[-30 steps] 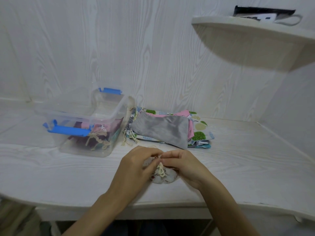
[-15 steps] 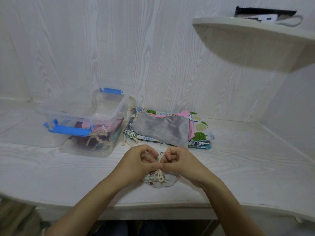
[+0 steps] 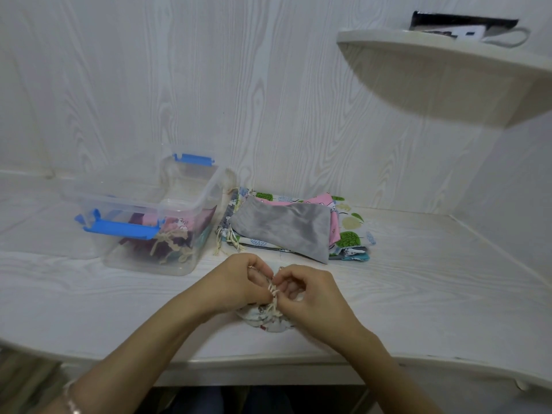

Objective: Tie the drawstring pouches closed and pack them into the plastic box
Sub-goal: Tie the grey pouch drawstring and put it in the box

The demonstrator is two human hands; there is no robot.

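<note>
You are mid-knot: your left hand [image 3: 239, 283] and right hand [image 3: 310, 294] each pinch the cream drawstring [image 3: 273, 294] above the printed pouch [image 3: 264, 319] near the counter's [image 3: 418, 294] front edge. Next, cinch tight, then carry it to the plastic box [image 3: 143, 222].
</note>
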